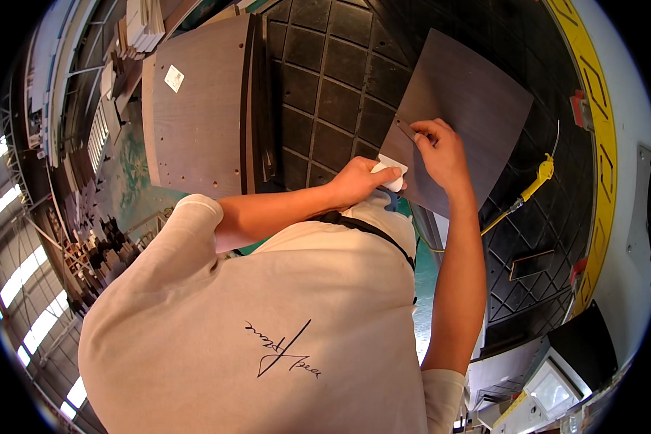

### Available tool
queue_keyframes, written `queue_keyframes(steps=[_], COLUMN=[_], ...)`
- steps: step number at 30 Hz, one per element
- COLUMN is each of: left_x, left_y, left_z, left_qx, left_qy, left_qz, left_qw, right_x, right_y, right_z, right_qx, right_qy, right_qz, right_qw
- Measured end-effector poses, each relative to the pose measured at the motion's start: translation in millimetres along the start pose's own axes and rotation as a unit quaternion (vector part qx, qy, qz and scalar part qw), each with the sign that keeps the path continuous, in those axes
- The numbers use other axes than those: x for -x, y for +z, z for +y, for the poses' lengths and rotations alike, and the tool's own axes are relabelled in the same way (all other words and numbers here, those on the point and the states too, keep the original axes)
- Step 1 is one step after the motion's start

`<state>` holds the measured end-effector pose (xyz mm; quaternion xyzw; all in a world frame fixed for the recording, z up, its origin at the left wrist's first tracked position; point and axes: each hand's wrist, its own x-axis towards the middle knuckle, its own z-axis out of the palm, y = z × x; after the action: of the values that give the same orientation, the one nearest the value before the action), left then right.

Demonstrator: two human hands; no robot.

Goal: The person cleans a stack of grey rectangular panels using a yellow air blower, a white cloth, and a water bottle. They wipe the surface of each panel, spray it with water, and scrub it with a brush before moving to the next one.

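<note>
A flat dark brown wood panel [477, 108] lies on the black gridded table in front of me. Over its left part, my right hand [441, 152] is closed in a pinch on a thin, slender tool [406, 130]; its tip points up and left toward the panel's left edge. I cannot make out the tool's exact kind. By the panel's near left corner, my left hand [363, 181] is closed on a small white paper-like piece [393, 165], with the thumb lying across it. Part of that piece is hidden by the fingers.
To the left stands a stack of brown panels [202, 123] with small drilled holes and a white label [174, 78]. At right, a yellow air blow gun [539, 176] and a small dark strip [532, 265] lie on the black table [325, 72]. A yellow rail [597, 108] borders it.
</note>
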<state>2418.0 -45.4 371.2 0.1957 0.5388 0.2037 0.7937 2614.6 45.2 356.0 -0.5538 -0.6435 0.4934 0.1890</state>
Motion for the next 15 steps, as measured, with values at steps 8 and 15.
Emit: queue_keyframes(steps=[8,15], left_x=[2.7,7.5], left_y=[-0.4,-0.6], left_z=[-1.7,3.0], left_qx=[0.016,-0.005], left_qy=[0.012,0.009], left_qz=[0.007,0.004], left_qw=[1.0,1.0], right_x=[-0.7,-0.9], right_y=[1.2,2.5], right_z=[1.6,1.3], right_qx=[0.002,0.001], right_qy=[-0.006,0.0], right_qz=[0.003,0.007], right_qw=[1.0,1.0])
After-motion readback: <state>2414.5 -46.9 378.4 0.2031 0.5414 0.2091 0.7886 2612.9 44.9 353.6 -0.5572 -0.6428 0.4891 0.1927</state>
